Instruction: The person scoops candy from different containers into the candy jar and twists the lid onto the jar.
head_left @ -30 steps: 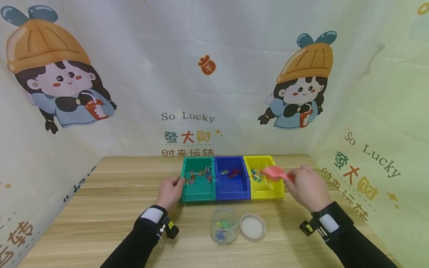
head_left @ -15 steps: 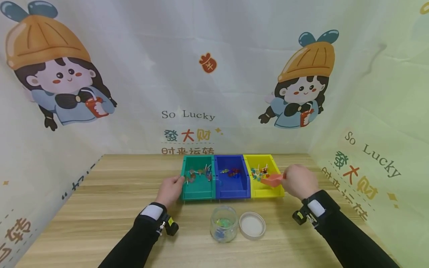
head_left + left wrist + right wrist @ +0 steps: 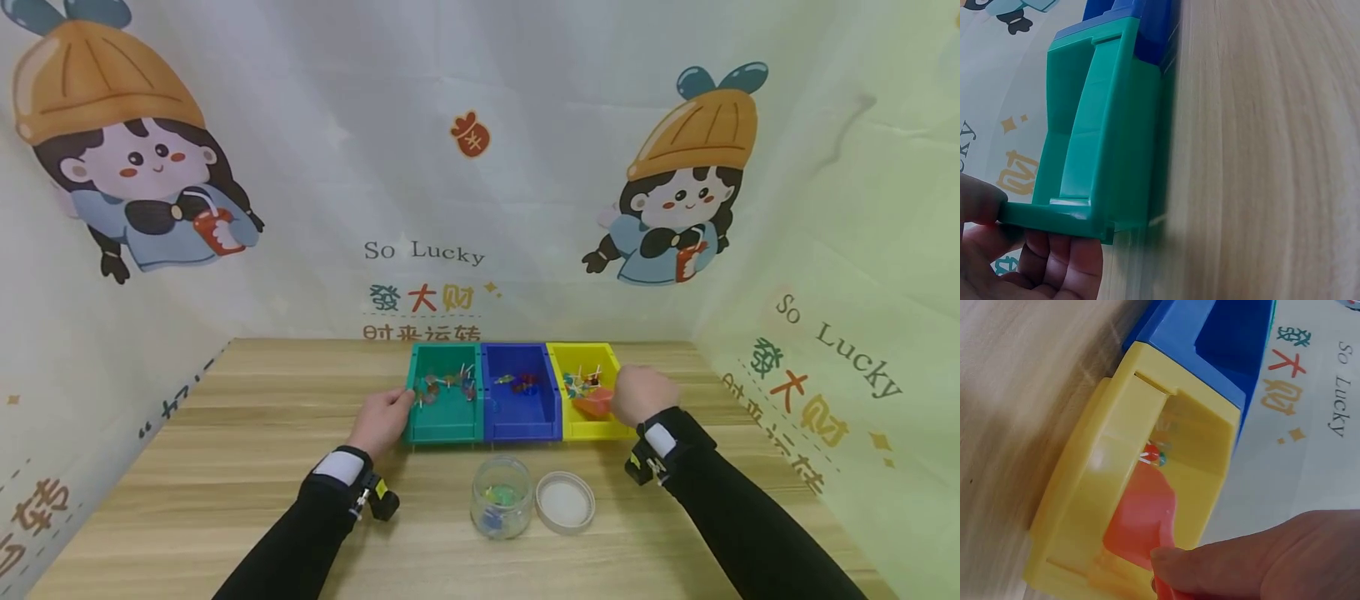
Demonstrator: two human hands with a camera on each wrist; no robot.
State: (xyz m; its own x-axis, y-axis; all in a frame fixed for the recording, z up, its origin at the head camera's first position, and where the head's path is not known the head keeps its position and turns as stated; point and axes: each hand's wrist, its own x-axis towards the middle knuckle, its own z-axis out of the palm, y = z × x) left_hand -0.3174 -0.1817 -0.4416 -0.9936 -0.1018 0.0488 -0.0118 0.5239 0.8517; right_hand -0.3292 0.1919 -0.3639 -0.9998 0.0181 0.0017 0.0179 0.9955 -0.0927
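My right hand (image 3: 645, 395) grips the handle of a small pink scoop (image 3: 592, 403). The scoop's bowl (image 3: 1142, 515) is down inside the yellow bin (image 3: 596, 432), close to small coloured pieces with white sticks (image 3: 581, 382). In the right wrist view a thumb presses on the handle; most other fingers are out of sight. At the left end of the joined bins, my left hand (image 3: 381, 421) holds the side wall of the green bin (image 3: 444, 433) between thumb and fingers. Similar stick pieces (image 3: 450, 383) lie in the green bin.
Between those two stands a blue bin (image 3: 522, 429) with a few small coloured pieces (image 3: 522, 383). In front is an uncovered glass jar (image 3: 501, 500) with green and blue bits inside. A round lid (image 3: 565, 502) lies right beside it. A printed cloth (image 3: 540, 200) hangs behind the table.
My right hand has moved left with the scoop, bringing its bowl from above the yellow bin's pieces down into the front of that bin. The left hand keeps its place on the green bin.
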